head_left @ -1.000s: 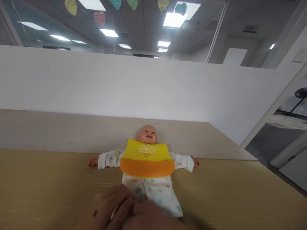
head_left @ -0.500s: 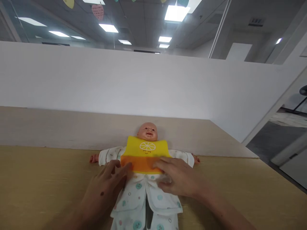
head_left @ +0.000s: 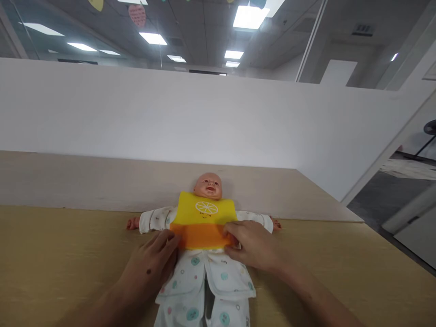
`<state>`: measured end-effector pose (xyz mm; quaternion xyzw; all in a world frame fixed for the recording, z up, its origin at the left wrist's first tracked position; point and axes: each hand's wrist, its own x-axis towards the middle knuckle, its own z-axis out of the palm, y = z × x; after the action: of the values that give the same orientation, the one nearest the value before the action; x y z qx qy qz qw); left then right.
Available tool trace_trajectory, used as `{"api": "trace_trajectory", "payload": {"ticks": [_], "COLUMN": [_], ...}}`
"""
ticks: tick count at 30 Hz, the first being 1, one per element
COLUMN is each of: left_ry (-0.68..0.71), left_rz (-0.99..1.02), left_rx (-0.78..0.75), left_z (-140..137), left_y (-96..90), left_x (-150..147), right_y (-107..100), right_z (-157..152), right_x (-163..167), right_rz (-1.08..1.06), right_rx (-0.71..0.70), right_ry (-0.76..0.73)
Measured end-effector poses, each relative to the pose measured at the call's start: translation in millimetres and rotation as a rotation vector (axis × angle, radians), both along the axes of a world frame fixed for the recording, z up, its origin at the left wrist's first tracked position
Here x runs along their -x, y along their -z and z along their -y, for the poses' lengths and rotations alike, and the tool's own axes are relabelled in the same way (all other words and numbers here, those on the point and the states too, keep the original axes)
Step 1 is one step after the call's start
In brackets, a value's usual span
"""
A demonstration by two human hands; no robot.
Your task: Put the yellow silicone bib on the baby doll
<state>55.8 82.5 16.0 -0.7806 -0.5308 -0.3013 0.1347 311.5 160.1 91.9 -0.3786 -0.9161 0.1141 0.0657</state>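
Observation:
A baby doll (head_left: 208, 185) lies on its back with its arms stretched out to both sides. It wears a white jacket (head_left: 223, 274) with green and pink dots, hanging apart at the front below the chest, and matching trousers (head_left: 192, 313). Over its chest is a yellow bib (head_left: 206, 215) with a citrus slice and an orange lower pocket. My left hand (head_left: 153, 263) is closed at the bib's lower left edge, fingertips curled round it. At the lower right edge, my right hand (head_left: 254, 245) pinches the bib between thumb and fingers.
The doll rests on a wooden table (head_left: 68, 254). Behind its head runs a pale raised board (head_left: 85, 181), backed by a white partition (head_left: 153, 118) with glass above. A doorway and grey floor (head_left: 378, 195) show beyond the table's right end.
My fingers have shifted from lying on the orange pocket to the bib's lower side edges, closing there. The bib has moved slightly to the left in view, along with the doll.

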Motion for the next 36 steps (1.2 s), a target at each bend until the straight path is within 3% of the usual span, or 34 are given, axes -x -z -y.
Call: {"api": "trace_trajectory", "payload": {"ticks": [3, 6, 9, 12, 15, 18, 20, 22, 28, 36], "left_ry": [0.006, -0.088, -0.193, -0.221, -0.153, -0.107, -0.123, -0.126, -0.047, 0.109], "left_rz": [0.149, 0.4, 0.682, 1.092, 1.423, 1.56, 1.568, 1.574, 1.668, 1.777], "left_rx": [0.086, 0.181, 0.273, 0.345, 0.437, 0.698, 0.888, 0.981, 1.0, 0.993], "left_z": [0.8, -7.8, -38.6, -84.8, -127.2, -156.6, -170.7, -182.5, -200.6, -171.3], "left_y": [-8.0, -21.7, -27.5, -23.8, -20.7, -20.2, -18.7, -15.4, -4.3, 1.0], "left_x": [2.7, 9.8, 20.2, 26.6, 24.6, 18.8, 16.1, 14.9, 12.1, 7.0], "right_y": [-0.3, 1.9, 14.0, 33.0, 49.4, 59.3, 63.8, 68.4, 83.4, 98.6], "right_z": [-3.7, -20.5, -50.4, -83.2, -109.8, -129.3, -139.9, -148.9, -160.6, -148.5], "right_x": [-4.6, -10.7, -15.0, -11.5, 2.1, 20.8, 32.0, 40.8, 52.0, 46.8], "right_rz": [-0.103, -0.362, -0.678, -0.926, -1.146, -1.224, -1.221, -1.217, -1.273, -1.407], "right_rx": [0.07, 0.173, 0.22, 0.303, 0.651, 0.988, 1.114, 1.186, 1.11, 0.842], "right_ry": [0.0, 0.095, 0.304, 0.548, 0.661, 0.679, 0.688, 0.684, 0.655, 0.562]}}
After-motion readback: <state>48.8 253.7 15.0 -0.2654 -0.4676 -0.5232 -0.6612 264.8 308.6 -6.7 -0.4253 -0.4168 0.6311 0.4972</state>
